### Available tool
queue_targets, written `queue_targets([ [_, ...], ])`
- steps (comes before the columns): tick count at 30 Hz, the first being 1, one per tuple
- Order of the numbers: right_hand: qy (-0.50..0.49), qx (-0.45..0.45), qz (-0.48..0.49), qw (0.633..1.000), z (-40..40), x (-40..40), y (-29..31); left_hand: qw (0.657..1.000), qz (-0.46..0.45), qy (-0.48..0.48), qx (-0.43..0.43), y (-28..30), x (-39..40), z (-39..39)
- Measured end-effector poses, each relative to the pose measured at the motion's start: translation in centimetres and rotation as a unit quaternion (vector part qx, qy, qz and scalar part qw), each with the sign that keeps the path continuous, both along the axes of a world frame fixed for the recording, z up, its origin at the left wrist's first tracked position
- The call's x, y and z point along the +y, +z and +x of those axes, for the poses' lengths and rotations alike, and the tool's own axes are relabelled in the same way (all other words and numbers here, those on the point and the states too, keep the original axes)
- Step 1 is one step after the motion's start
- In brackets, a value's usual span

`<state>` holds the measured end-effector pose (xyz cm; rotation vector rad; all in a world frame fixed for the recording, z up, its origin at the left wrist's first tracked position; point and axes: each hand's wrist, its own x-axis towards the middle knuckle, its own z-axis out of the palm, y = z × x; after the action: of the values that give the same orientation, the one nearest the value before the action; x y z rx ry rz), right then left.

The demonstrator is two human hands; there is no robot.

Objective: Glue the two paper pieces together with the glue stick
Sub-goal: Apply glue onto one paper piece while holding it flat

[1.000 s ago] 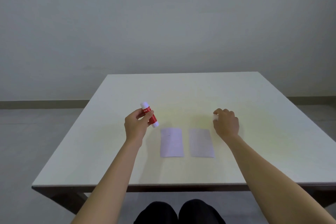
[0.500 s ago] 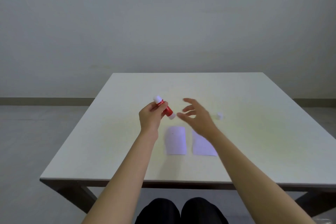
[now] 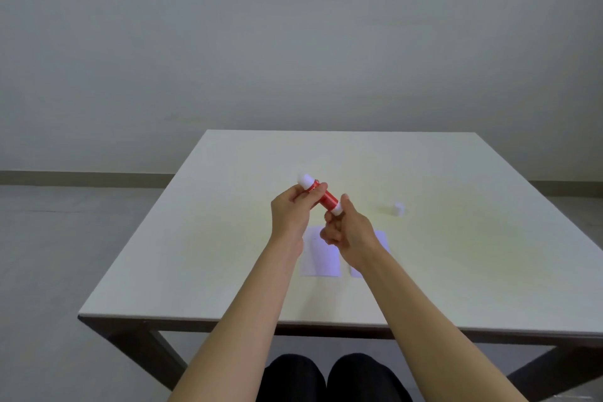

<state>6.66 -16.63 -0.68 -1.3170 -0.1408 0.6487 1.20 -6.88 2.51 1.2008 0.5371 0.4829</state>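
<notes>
Black-clad knees (image 3: 329,378) are seen at the bottom edge, tucked under the near side of a pale table (image 3: 195,271) on dark legs. Two bare forearms are stretched forward over the table top.

Two white paper pieces are laid flat and side by side, with a narrow gap between them, close to the near middle of the table. The left paper piece (image 3: 321,259) is mostly visible; the right paper piece (image 3: 382,240) is largely hidden beneath the right wrist. Neither appears to have been glued yet.

Above the papers, a red glue stick (image 3: 323,194) with white ends is held in the air, tilted so that one end points up and away to the left and the other down toward the right. The left hand (image 3: 292,214) is closed around the upper part of the red barrel. The right hand (image 3: 347,232) is pinched on the lower white end, thumb and fingers narrowed around it. Judging by this grip, the base is probably being twisted to raise the glue, with the barrel steadied by the other hand.

Further back and to the right, well apart from the hands, a small white cap (image 3: 398,208) is set on the table, presumably the glue stick's cap, parked out of the way.

Beyond the far table edge, only a plain grey wall and floor are seen.
</notes>
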Motion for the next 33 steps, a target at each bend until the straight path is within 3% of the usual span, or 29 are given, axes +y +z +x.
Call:
queue_targets([
  [2, -0.003, -0.066, -0.049, 0.997, -0.1, -0.1, 0.1, 1.0, 0.001, 0.0, -0.004, 0.2, 0.2, 0.0],
  [4, 0.006, -0.111, -0.007, 0.994, -0.2, -0.1, 0.1, 1.0, 0.003, 0.013, -0.006, 0.4, 0.7, 0.1],
  [8, 0.014, -0.068, 0.117, 0.991, -0.2, 0.0, 0.5, 1.0, 0.008, 0.02, -0.013, 0.6, 1.0, 0.1],
  [13, -0.011, 0.065, 0.014, 0.998, -0.6, 0.5, 1.5, 1.0, 0.015, -0.006, -0.026, 0.2, 1.2, -0.2],
  [16, -0.012, 0.017, -0.022, 1.0, -0.5, 0.7, 1.7, 1.0, -0.005, -0.002, -0.03, 0.1, 1.2, -0.3],
  [20, 0.002, -0.046, 0.087, 0.995, -0.8, 0.7, 1.9, 0.999, -0.011, 0.013, -0.036, 0.4, 1.7, -0.2],
  [22, 0.001, -0.028, 0.097, 0.995, -0.8, 0.6, 1.7, 0.999, -0.007, 0.004, -0.042, 0.4, 1.7, -0.2],
  [27, -0.013, 0.031, 0.022, 0.999, -0.7, 0.7, 1.9, 0.998, -0.012, -0.028, -0.059, 0.2, 1.7, -0.5],
  [30, 0.022, 0.051, 0.129, 0.99, -0.7, 0.6, 1.7, 0.997, -0.005, -0.055, -0.06, -0.1, 1.8, -0.4],
  [33, 0.009, 0.083, 0.212, 0.974, -0.5, 0.2, 1.7, 0.988, 0.072, -0.127, -0.057, -0.2, 2.2, -0.2],
])
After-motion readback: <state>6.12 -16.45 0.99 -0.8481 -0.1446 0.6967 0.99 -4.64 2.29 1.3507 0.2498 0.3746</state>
